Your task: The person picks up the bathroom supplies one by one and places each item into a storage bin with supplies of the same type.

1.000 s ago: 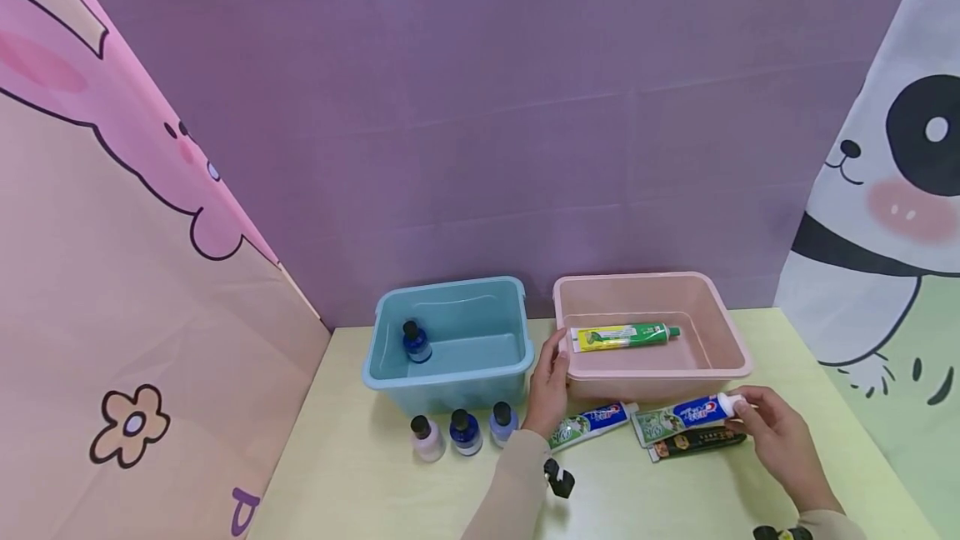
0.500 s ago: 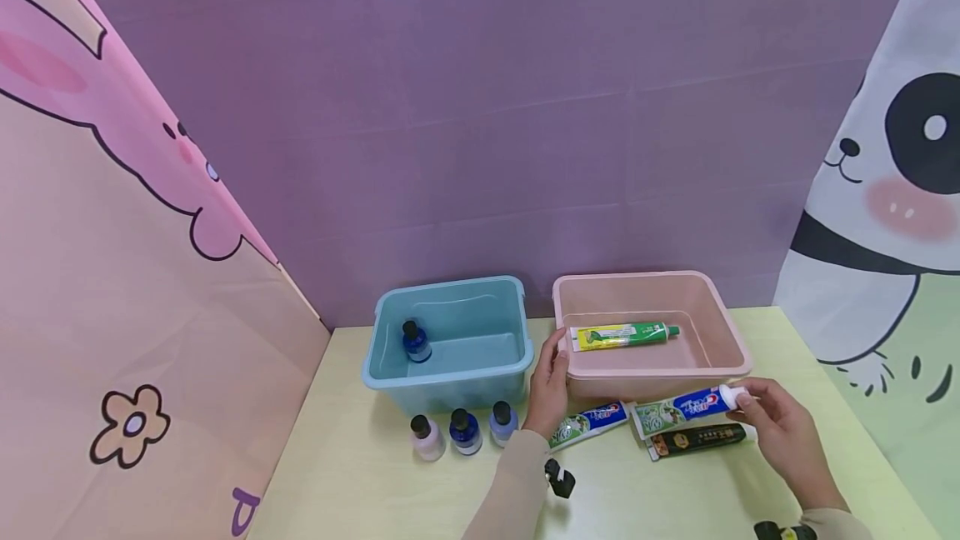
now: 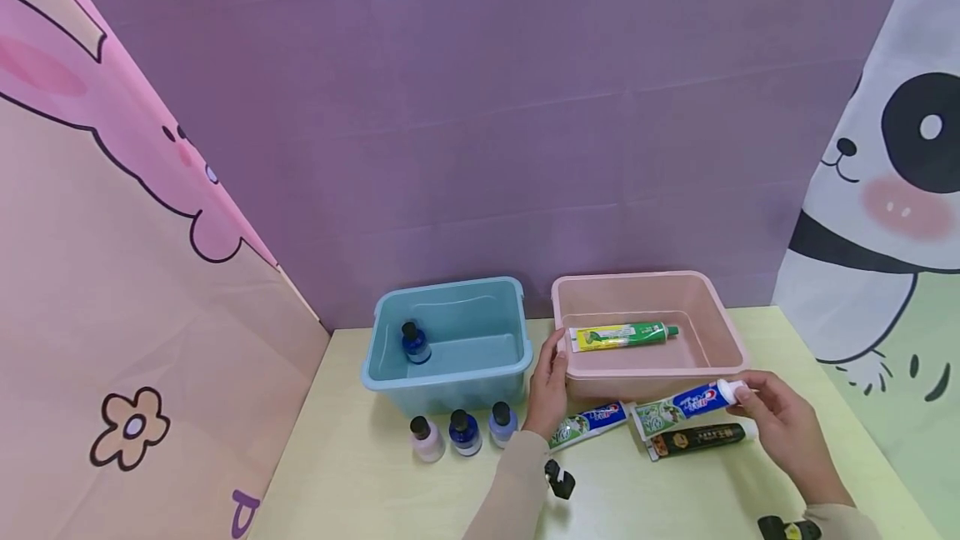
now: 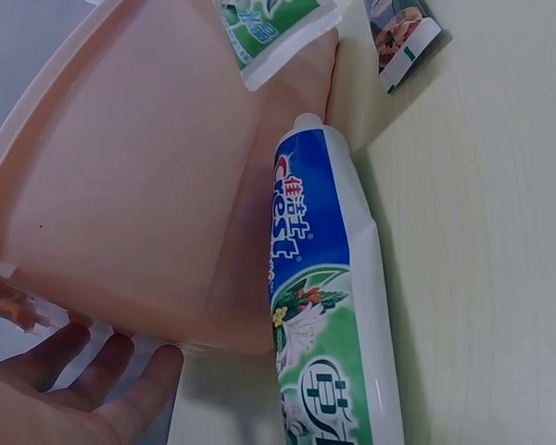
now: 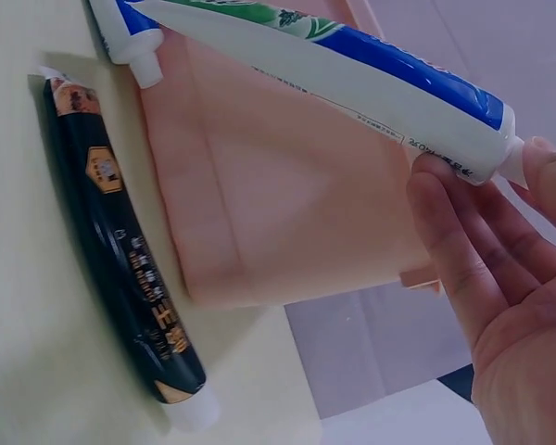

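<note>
My right hand (image 3: 783,423) pinches the white cap end of a blue, green and white toothpaste tube (image 3: 684,408), lifted at a tilt in front of the pink bin (image 3: 652,386). Below it a black toothpaste tube (image 5: 125,250) lies on the table. My left hand (image 3: 546,394) rests its fingers against the left side of the pink bin, fairly straight. Next to that hand, a similar blue and green toothpaste tube (image 4: 320,278) lies along the bin's front, partly hidden by the hand in the head view. Inside the bin lies a yellow and green toothpaste tube (image 3: 622,337).
Left of the pink bin stands a blue bin (image 3: 457,394) with a dark blue bottle (image 3: 416,344) inside. In front of it stand a pale pink bottle (image 3: 427,442), a dark blue bottle (image 3: 466,435) and a light blue bottle (image 3: 502,423). A purple cloth (image 3: 480,123) hangs behind.
My right hand has raised the cap end of the toothpaste tube slightly, up and away from the black tube, whose white cap now shows. The left hand has stayed in place.
</note>
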Available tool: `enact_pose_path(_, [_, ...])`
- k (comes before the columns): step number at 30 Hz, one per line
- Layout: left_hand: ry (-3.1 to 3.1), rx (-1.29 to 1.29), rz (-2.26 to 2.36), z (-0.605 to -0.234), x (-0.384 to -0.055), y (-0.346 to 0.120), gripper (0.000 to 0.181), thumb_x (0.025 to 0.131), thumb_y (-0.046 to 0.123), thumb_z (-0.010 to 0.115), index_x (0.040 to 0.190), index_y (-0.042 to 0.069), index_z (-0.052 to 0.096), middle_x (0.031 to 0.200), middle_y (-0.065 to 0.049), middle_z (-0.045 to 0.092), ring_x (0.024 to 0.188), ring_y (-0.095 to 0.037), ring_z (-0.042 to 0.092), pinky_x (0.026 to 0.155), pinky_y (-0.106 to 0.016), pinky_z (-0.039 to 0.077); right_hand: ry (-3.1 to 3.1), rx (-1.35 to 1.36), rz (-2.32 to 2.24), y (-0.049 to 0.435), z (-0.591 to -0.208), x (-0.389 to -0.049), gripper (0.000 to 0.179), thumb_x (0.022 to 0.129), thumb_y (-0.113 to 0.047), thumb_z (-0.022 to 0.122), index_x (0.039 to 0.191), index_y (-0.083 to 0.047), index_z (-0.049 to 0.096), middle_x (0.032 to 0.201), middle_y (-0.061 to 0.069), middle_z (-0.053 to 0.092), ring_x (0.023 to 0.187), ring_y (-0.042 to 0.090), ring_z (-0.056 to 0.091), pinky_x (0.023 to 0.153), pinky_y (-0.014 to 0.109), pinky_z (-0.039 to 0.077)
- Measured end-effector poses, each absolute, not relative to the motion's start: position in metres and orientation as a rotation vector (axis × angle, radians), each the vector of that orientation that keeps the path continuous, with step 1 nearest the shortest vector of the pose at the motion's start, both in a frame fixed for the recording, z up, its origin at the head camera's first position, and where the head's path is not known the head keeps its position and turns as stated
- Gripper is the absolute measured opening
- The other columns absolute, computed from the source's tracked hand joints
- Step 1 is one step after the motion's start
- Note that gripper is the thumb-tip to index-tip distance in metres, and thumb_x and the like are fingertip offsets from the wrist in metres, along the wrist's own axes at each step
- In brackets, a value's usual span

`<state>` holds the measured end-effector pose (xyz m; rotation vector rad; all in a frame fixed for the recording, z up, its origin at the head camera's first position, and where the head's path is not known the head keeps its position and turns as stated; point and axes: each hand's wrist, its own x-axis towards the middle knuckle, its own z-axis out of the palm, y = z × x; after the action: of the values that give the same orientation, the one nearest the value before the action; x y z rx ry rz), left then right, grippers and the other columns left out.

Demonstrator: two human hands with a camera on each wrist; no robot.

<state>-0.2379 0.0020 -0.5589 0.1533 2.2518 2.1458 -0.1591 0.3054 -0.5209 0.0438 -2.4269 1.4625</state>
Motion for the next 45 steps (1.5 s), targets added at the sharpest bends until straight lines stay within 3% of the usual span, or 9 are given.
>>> enact_pose_path(11, [2.286, 0.131, 2.127, -0.560, -0.238, 0.003, 0.040, 0.111, 0.043, 0.037, 0.147, 0.060, 0.035, 0.170, 0.010, 0.025, 0.157, -0.029, 0.029, 0.121, -0.058, 0.032, -2.415, 0.130, 1.414, 0.301, -0.505, -0.162, 0.017, 0.104, -0.003, 0.055, 0.116, 0.006, 0.062, 0.104, -0.036, 0.057, 0.083, -0.010, 0.066, 0.070, 0.016, 0.059])
enact_pose_path(22, [2.224, 0.101, 2.154, -0.562, -0.240, 0.005, 0.042, 0.112, 0.038, 0.037, 0.146, 0.062, 0.036, 0.169, 0.012, 0.025, 0.155, -0.031, 0.031, 0.118, -0.056, 0.036, -2.401, 0.222, 1.387, 0.300, -0.492, -0.166, 0.014, 0.102, 0.001, 0.056, 0.115, 0.006, 0.062, 0.097, -0.032, 0.062, 0.076, -0.002, 0.068, 0.069, 0.014, 0.058])
enact_pose_path(45, [2.202, 0.096, 2.149, -0.564, -0.240, 0.003, 0.041, 0.111, 0.041, 0.037, 0.146, 0.063, 0.035, 0.169, 0.013, 0.026, 0.153, -0.034, 0.036, 0.116, -0.061, 0.038, -2.348, 0.266, 1.382, 0.290, -0.463, -0.172, 0.016, 0.103, -0.001, 0.055, 0.117, 0.006, 0.061, 0.098, -0.030, 0.063, 0.078, -0.004, 0.067, 0.071, 0.011, 0.056])
